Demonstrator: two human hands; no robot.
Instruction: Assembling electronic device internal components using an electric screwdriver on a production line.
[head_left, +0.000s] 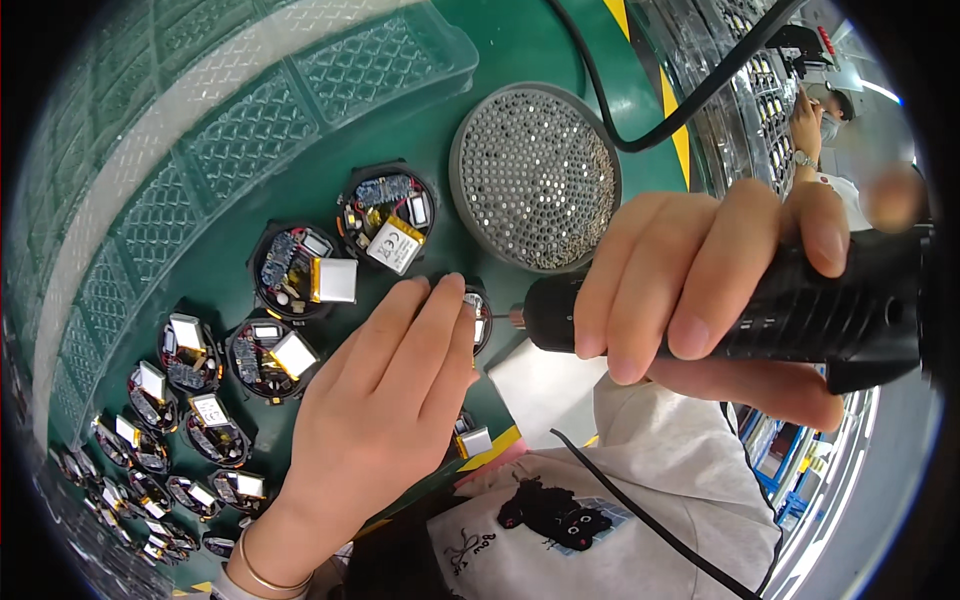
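My right hand (pixel 690 280) is wrapped round a black electric screwdriver (pixel 790 310), held almost level with its thin bit pointing left. The bit's tip reaches the edge of a small round electronics unit (pixel 481 318). Over that unit lies my left hand (pixel 390 390), fingers together and bent about it; they hide most of it, and a bracelet circles the wrist. Similar round black housings (pixel 268 365) with blue circuit boards and silver battery packs lie to the left of my left hand. Just beyond the unit stands a round grey screw tray (pixel 462 190), its many holes dotted with shiny screws.
Clear plastic compartment trays (pixel 255 130) line the far left of the green mat (pixel 510 40). A black cable (pixel 590 75) loops past the screw tray. Several more housings (pixel 150 510) crowd the lower left. A person (pixel 835 130) works in the right background.
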